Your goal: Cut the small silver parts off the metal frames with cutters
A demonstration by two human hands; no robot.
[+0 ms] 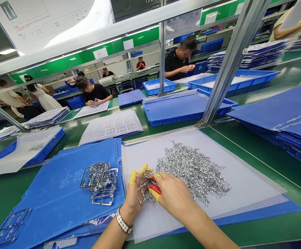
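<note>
My left hand (133,197), with yellow finger cots, grips a silvery sprue frame (140,191) by its edges. My right hand (173,193), also in yellow cots, is closed around red-handled nippers (155,188). Their dark jaws reach into the frame; whether they touch a part is too small to tell. Just beyond both hands, a large heap of small shiny twisted pieces (192,169) lies on a translucent white sheet (145,224). To the left, a pile of chrome sprue frames (101,181) rests on a blue corrugated board (59,204).
One more sprue frame (10,226) lies at the board's left corner. Blue trays (176,110) and a metal post (228,62) stand behind the heap. Stacked blue sheets (277,114) are at right. Across the bench, co-workers (94,91) sit at their places.
</note>
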